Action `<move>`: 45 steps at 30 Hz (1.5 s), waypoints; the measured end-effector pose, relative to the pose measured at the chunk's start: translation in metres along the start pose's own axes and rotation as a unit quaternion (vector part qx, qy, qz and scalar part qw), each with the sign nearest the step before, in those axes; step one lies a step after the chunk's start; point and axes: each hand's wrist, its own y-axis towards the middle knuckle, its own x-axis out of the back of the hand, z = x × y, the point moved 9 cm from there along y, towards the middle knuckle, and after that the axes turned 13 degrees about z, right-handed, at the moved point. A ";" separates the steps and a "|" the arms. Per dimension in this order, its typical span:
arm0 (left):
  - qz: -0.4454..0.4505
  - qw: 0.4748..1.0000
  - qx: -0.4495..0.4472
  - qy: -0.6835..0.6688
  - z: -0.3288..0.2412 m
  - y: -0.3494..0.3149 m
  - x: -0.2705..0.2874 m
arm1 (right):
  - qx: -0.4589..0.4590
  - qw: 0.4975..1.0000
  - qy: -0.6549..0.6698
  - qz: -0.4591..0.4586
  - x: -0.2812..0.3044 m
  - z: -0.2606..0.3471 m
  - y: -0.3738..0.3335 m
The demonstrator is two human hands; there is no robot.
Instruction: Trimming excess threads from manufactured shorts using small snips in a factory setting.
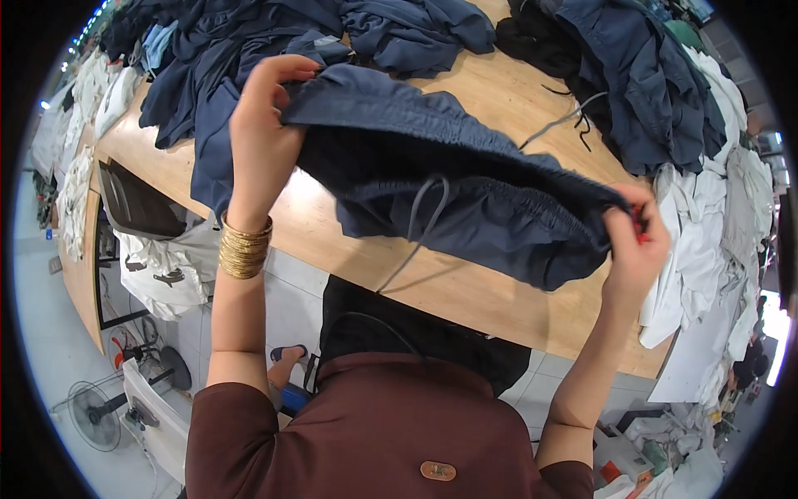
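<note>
Stretched between my hands is a pair of navy drawstring pants (391, 112), its gathered elastic waistband spread into a long opening. My left hand (264, 137) is closed on the waistband's left end, higher than the right. At the other end my right hand (638, 237) grips the band, thumb in front; something red shows by its fingers. A grey drawstring (428, 208) loops out of the waistband and hangs over the table's near edge. How long the legs are cannot be seen. The pants are held above the wooden table (312, 220).
Piles of navy garments (241, 50) lie along the table's far side, with more navy and black clothing (640, 91) at the far right. White garments (698, 241) hang over the right edge. A dark bin (137, 204) and a fan (93, 409) stand at the left.
</note>
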 end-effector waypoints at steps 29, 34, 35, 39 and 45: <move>0.486 0.814 -0.117 -0.294 -0.130 -0.069 -0.209 | -0.158 0.971 -0.140 -0.116 0.001 -0.112 -0.092; 0.323 0.937 -0.130 -0.039 -0.096 -0.029 -0.241 | -0.243 0.929 -0.278 -0.009 -0.044 -0.126 -0.107; 0.345 0.932 -0.105 -0.043 -0.081 -0.025 -0.254 | -0.242 0.928 -0.284 -0.021 -0.041 -0.139 -0.113; 0.437 0.797 0.060 -0.413 -0.052 -0.004 -0.258 | -0.164 0.977 -0.116 -0.067 0.012 -0.165 -0.117; 0.511 0.699 0.091 -0.492 -0.079 0.003 -0.207 | -0.229 0.851 0.458 -0.116 0.024 -0.135 -0.092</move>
